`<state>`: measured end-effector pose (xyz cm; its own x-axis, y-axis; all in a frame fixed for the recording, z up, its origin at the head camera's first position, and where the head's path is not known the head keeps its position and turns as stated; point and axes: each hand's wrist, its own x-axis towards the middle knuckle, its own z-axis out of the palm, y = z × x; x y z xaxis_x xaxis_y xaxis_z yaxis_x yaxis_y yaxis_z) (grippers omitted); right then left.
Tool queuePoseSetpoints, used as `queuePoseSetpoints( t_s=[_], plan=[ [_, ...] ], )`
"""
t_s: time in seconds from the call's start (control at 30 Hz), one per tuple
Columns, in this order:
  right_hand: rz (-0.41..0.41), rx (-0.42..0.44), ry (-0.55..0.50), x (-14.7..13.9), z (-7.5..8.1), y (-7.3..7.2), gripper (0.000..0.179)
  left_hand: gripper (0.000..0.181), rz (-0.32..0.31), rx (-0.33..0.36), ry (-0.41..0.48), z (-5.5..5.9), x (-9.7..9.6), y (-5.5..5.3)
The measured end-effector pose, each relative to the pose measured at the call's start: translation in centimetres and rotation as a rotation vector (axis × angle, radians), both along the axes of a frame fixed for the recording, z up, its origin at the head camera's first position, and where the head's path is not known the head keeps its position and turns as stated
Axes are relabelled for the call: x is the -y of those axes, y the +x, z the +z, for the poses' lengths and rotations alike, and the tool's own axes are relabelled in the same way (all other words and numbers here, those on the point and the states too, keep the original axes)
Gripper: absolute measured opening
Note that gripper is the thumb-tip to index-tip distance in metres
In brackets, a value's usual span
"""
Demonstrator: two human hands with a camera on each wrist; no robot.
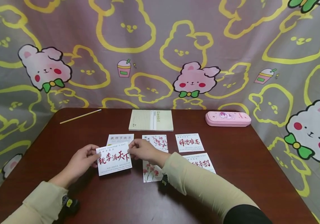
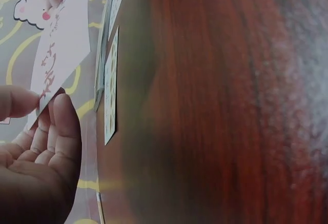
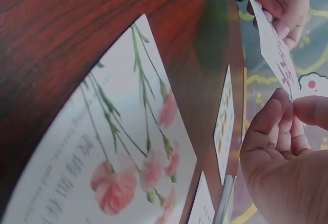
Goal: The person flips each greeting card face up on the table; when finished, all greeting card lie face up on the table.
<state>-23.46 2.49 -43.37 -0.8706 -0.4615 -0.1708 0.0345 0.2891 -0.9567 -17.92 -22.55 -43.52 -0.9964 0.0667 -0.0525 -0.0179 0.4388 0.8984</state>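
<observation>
My left hand (image 1: 82,160) pinches the left edge of a white greeting card (image 1: 114,159) with red brush characters. Its right edge, near the upper corner, is between the thumb and fingers of my right hand (image 1: 146,151). The card is raised over the table and tilted, its printed side toward the head camera. Partly hidden behind it lies another card (image 1: 121,137) with grey lettering. Below my right wrist is a carnation card (image 3: 138,147), and a card with pink blossoms (image 1: 157,141) lies just beyond; my right hand and forearm cover parts of both.
Two more cards with red characters, one smaller (image 1: 190,143) and one (image 1: 204,161) partly behind my right sleeve, lie on the right. Along the back of the brown table (image 1: 115,202) are a pencil (image 1: 80,116), a notebook (image 1: 150,120) and a pink pencil case (image 1: 228,119). A patterned curtain (image 1: 148,62) hangs behind.
</observation>
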Motion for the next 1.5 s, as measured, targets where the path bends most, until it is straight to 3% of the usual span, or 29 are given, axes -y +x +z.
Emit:
queuePoseSetpoints(
  t_s=[0.2, 0.37, 0.5, 0.73, 0.83, 0.87, 0.93, 1.03, 1.1, 1.17, 1.3, 1.5],
  plan=[
    [-0.021, 0.075, -0.037, 0.2, -0.7, 0.4, 0.007, 0.044, 0.045, 0.071, 0.007, 0.1, 0.1, -0.1],
    [-0.069, 0.162, -0.079, 0.0, -1.2, 1.2, 0.010, 0.033, 0.031, 0.098, -0.018, -0.2, 0.1, 0.0],
    [-0.078, 0.146, -0.065, -0.3, -1.4, 1.8, 0.017, 0.025, 0.007, 0.105, -0.076, -0.6, 0.0, -0.1],
    [-0.013, 0.061, 0.068, -0.2, -1.2, 2.4, 0.014, 0.029, -0.008, 0.132, -0.220, -0.7, -0.2, -0.8],
    [0.043, -0.022, 0.123, -0.2, -0.6, 2.6, 0.025, 0.035, -0.033, 0.114, -0.295, -0.6, -0.3, -1.0],
    [0.090, -0.075, 0.151, -0.2, -0.3, 2.6, 0.020, 0.036, -0.040, 0.111, -0.320, -0.5, -0.3, -1.0],
    [0.204, -0.226, 0.223, -0.4, 0.1, 2.5, 0.005, 0.037, -0.057, 0.115, -0.366, -0.5, -0.2, -1.0],
    [0.361, -0.486, 0.339, -0.6, 0.3, 2.4, 0.028, 0.036, -0.081, 0.118, -0.422, -0.4, -0.2, -0.8],
    [0.413, -0.607, 0.435, -0.6, 0.3, 2.4, 0.033, 0.035, -0.095, 0.121, -0.452, -0.4, -0.3, -0.8],
    [0.423, -0.652, 0.537, -0.4, 0.3, 2.6, 0.025, 0.035, -0.106, 0.110, -0.480, -0.4, -0.4, -0.9],
    [0.419, -0.634, 0.697, 0.0, 0.6, 3.0, 0.010, 0.034, -0.121, 0.089, -0.532, -0.5, -0.6, -1.2],
    [0.440, -0.608, 0.748, 0.4, 0.5, 3.0, 0.009, 0.032, -0.136, 0.074, -0.551, -0.6, -0.7, -1.2]
  ],
)
